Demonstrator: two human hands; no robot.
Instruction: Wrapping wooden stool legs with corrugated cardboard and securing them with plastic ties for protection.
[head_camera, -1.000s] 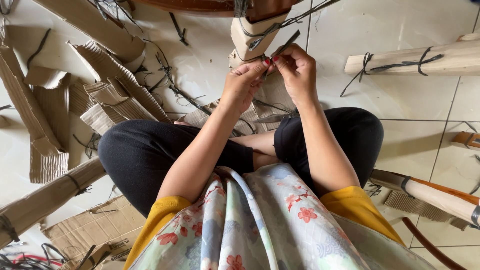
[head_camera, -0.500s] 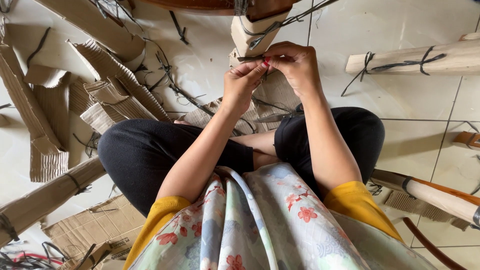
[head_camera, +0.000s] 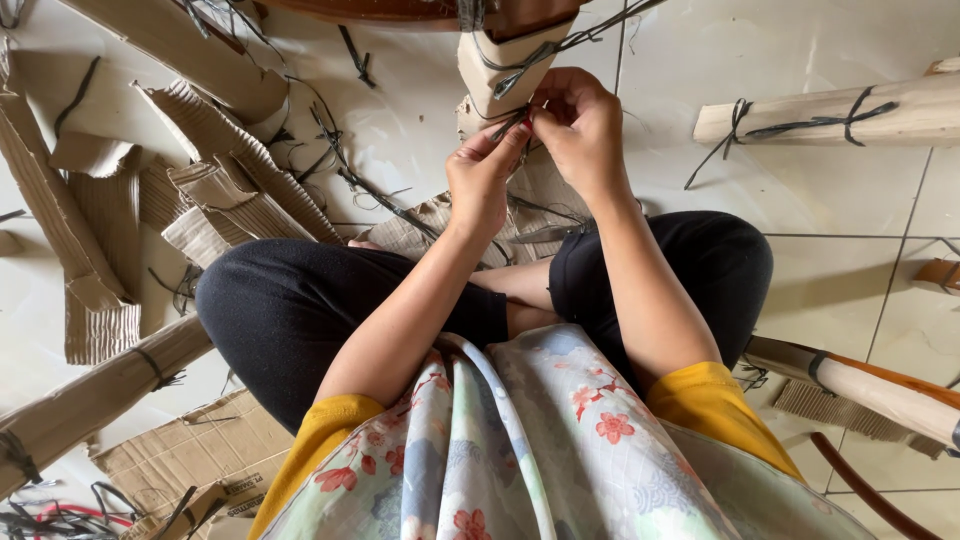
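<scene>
I cannot see the top of the cardboard-wrapped wooden leg; the frame's upper edge cuts it off, and my own hands hide where the thin black plastic strap ends. My left hand and right hand meet just below the wrapped leg, fingertips touching. The fingers of both hands are pinched narrow on the strap, which runs between them and up around the cardboard. Whether a small tool sits in the pinch I cannot tell. On the pale tiled floor to my left lie torn strips of brown corrugated cardboard and loose black strap offcuts. Well apart on my right lies 1 more strapped wrapped leg.
</scene>
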